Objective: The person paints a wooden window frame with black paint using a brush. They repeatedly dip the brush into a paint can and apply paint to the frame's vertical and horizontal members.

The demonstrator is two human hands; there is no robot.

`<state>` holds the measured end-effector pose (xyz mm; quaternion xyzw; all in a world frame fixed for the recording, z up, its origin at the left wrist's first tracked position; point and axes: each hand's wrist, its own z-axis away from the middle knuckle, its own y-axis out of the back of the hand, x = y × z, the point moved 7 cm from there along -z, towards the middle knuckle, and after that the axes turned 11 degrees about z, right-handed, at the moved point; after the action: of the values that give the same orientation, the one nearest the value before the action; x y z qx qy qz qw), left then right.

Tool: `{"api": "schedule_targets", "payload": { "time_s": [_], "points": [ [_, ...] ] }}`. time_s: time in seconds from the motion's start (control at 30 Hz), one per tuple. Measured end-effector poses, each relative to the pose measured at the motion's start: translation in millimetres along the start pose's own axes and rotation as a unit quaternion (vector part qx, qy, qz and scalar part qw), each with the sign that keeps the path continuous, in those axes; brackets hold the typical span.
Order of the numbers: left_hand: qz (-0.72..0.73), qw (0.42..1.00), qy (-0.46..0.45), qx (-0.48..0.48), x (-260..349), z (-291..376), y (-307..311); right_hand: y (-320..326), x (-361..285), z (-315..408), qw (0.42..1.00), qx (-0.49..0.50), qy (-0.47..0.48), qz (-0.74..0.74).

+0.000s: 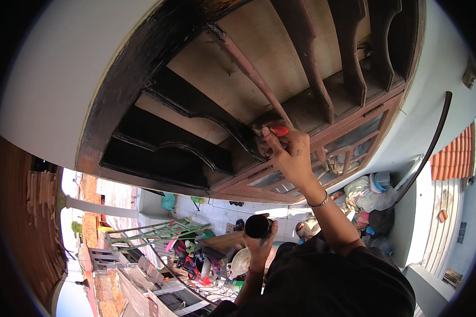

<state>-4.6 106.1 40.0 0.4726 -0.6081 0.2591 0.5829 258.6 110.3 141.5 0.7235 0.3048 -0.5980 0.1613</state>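
Note:
My right hand [289, 148] is raised to the wooden window frame, shut on a tool with a red handle [279, 130], likely a paintbrush; its tip is hidden by the fingers. It is by the lower end of a dark-painted wavy slat [206, 115] and a reddish-brown unpainted slat [258, 79]. Lower down, my left hand [260, 241] holds a round container of black paint [258, 226]. The slats at the left are glossy black, while those at the right [349, 51] remain brown. The arched frame edge [119, 87] is dark on its left part.
Brown glazed panes [355, 134] lie below the slats. A green metal ladder [158, 233], a white bucket [241, 262] and heaped belongings stand below. A dark hose or pipe [430, 148] curves at right, near plastic bags [361, 192].

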Motion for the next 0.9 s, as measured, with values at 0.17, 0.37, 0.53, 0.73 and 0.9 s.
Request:
{"api": "schedule_targets", "payload": {
  "time_s": [0.17,0.37,0.53,0.73,0.9],
  "points": [
    [0.021,1.0,-0.008,0.008,3.6,-2.1,0.9,17.9,-6.4,1.8,0.998,0.061,0.014,0.014],
    [0.0,1.0,-0.002,-0.01,0.2,-1.0,-2.1,5.1,-51.4,2.2,0.994,0.024,0.036,-0.105],
    [0.049,0.999,0.017,-0.008,-0.8,-1.8,-4.2,13.4,-61.0,-3.1,0.987,0.062,0.128,0.068],
    [0.014,1.0,0.0,-0.005,-1.2,-2.4,-0.7,1.2,-49.8,-14.1,0.995,0.03,0.075,-0.062],
    [0.015,1.0,0.013,-0.006,-7.8,-1.9,0.9,8.7,-37.6,-9.5,0.981,0.093,0.044,-0.166]
  ]
}}
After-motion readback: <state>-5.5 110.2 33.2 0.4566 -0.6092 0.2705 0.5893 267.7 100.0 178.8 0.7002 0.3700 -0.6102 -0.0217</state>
